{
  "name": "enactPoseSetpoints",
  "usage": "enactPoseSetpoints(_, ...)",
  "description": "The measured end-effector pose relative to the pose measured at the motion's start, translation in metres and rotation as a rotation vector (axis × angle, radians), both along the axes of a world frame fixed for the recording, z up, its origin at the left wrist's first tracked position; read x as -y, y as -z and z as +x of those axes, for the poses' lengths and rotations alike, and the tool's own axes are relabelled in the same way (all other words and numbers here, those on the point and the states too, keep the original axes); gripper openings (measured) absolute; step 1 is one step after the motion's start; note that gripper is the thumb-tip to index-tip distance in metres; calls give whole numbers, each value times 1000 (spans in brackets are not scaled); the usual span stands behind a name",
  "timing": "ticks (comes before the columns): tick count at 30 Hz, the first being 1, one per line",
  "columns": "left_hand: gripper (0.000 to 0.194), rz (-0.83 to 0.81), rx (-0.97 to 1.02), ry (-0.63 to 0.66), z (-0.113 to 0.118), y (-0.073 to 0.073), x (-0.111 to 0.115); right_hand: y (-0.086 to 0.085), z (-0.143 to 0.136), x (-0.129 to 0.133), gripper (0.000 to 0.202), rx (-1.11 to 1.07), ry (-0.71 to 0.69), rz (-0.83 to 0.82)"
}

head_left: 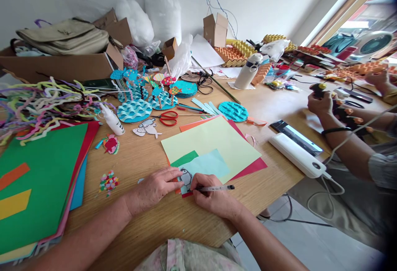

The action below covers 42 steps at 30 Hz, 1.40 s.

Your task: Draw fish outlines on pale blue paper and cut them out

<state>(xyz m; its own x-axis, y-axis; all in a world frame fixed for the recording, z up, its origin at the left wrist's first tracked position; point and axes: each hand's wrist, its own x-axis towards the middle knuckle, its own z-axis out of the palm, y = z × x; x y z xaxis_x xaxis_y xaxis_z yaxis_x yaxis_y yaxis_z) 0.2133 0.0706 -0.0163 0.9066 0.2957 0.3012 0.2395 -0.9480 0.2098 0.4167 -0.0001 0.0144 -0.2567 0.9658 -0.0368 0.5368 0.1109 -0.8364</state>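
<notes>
My right hand (pixel 214 196) grips a pen (pixel 217 188), its tip down at a light blue sheet of paper (pixel 211 163). A small fish shape (pixel 186 176) with black outlines lies on the sheet's left part, between my hands. My left hand (pixel 155 188) lies with fingers stretched out, the fingertips pressing at the left edge of the fish shape. Underneath are a pale yellow sheet (pixel 214 138) and green, orange and red sheets. Beyond them lie red-handled scissors (pixel 169 118) and white fish cutouts (pixel 147 128).
At left are a green sheet stack (pixel 46 171), a glue bottle (pixel 111 120) and fuzzy stems (pixel 46 105). Blue wave-patterned discs (pixel 135 110) stand behind. A white power bank (pixel 296 155) and a phone (pixel 296 137) lie at right, near another person's hands (pixel 321 103).
</notes>
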Motion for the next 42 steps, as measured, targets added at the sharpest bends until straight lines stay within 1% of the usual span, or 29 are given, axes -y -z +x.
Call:
enactPoseSetpoints(6,27,-4,-8,1,1,-5,0,0,-1,-1,16,7,0,8)
enactPoseSetpoints(11,27,-36,13,6,0,-2,0,0,0,-1,16,15,-1,15)
enactPoseSetpoints(14,28,-26,13,3,0,0,0,1,0,0,16,22,-4,22)
enactPoseSetpoints(29,32,38,13,-9,2,-2,0,3,-4,-2,13,65,43,62)
enactPoseSetpoints(42,31,1,21,-19,2,-3,1,8,-6,-3,13,95,81,94)
